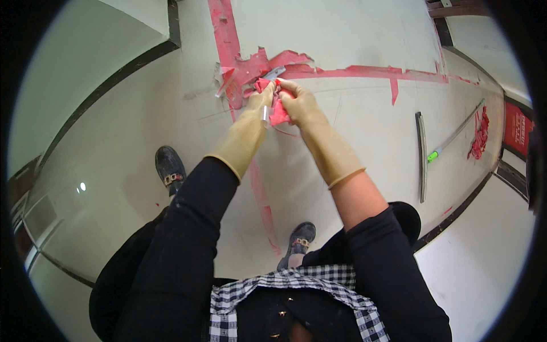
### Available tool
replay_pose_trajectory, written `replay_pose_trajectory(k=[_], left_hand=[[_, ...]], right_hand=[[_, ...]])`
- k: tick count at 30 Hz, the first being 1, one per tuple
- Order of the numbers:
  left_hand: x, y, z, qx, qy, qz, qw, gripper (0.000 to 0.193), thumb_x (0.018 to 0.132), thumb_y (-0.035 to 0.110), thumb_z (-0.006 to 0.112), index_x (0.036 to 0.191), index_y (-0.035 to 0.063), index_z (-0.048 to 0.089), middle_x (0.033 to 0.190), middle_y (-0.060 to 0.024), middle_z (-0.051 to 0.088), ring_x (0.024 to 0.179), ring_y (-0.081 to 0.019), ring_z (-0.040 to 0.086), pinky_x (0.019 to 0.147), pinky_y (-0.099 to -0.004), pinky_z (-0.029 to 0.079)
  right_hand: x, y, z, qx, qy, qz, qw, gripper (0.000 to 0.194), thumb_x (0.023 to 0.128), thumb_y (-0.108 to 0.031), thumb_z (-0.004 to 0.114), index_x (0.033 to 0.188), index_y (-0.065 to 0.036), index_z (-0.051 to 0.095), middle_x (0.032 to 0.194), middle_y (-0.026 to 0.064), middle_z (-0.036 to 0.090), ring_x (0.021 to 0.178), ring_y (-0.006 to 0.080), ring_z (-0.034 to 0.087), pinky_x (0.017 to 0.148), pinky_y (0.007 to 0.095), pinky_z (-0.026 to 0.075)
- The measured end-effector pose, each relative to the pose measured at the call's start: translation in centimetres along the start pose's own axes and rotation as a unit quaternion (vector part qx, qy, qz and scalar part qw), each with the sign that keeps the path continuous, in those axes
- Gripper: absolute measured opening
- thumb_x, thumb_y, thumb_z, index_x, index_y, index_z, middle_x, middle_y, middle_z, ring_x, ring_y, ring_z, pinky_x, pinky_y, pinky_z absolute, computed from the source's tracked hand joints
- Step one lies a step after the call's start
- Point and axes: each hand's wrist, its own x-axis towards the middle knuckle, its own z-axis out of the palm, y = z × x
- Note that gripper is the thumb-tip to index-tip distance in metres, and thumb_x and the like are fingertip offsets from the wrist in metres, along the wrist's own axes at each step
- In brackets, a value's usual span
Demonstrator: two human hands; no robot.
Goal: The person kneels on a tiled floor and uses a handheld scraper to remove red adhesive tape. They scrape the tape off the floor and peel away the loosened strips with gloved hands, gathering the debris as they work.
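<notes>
Both my hands wear tan rubber gloves and meet near the upper middle of the view. My left hand [261,99] grips a wad of red tape, and a strip of clear tape hangs by its wrist side. Crumpled red tape [280,113] is pinched in my right hand [300,100]. A grey scraper-like tool [274,72] shows just beyond the fingertips; which hand holds it, if either, I cannot tell. Beneath and beyond the hands, torn red tape [252,66] sticks to the pale floor, with ragged, lifted edges where its bands meet.
At the right lie a floor squeegee [422,158] with a long handle and a heap of red tape [479,134]. A red box or panel [516,128] bearing writing stands by the wall. Dark skirting [128,68] edges the floor. My shoes [170,164] are planted below my hands.
</notes>
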Motion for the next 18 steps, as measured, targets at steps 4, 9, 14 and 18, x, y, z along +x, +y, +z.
replay_pose_trajectory(k=[4,9,14,18], left_hand=[[-4.4,-1.9,-3.6,-0.060,-0.015,0.097,0.993,0.048,0.099,0.044,0.059,0.119,0.0003,0.067,0.114,-0.0177,0.069,0.097,-0.0325,0.073,0.077,-0.0434,0.056],[-7.4,-7.3,-7.3,-0.057,0.011,0.063,0.996,0.046,0.099,0.044,0.062,0.113,0.0009,0.071,0.108,-0.0134,0.071,0.096,-0.0246,0.072,0.081,-0.0328,0.054],[-7.4,-9.4,-5.1,-0.119,0.062,0.088,0.987,0.056,0.100,0.053,0.057,0.111,-0.0011,0.071,0.100,-0.0116,0.072,0.092,-0.0216,0.068,0.083,-0.0339,0.053],[-7.8,-7.3,-3.8,-0.126,0.073,0.092,0.985,0.048,0.102,0.045,0.058,0.110,0.0001,0.072,0.099,-0.0073,0.071,0.089,-0.0184,0.066,0.079,-0.0330,0.053]], right_hand=[[-2.6,-0.4,-3.3,0.176,0.066,0.141,0.972,0.042,0.099,-0.019,0.058,0.140,-0.014,0.059,0.109,0.0066,0.069,0.062,0.0096,0.060,0.048,0.0243,0.049],[-7.2,-0.3,1.6,0.189,0.011,0.125,0.974,0.048,0.100,-0.018,0.055,0.147,-0.014,0.050,0.112,0.0080,0.068,0.056,0.0086,0.056,0.048,0.0253,0.048],[-8.0,-0.1,4.9,0.029,-0.049,0.132,0.990,0.046,0.099,-0.017,0.055,0.144,-0.009,0.055,0.110,0.0100,0.072,0.062,0.0104,0.059,0.058,0.0279,0.051],[-7.1,0.1,5.1,-0.008,-0.052,0.077,0.996,0.043,0.098,-0.018,0.055,0.140,-0.007,0.059,0.120,0.0141,0.071,0.099,0.0167,0.067,0.087,0.0302,0.051]])
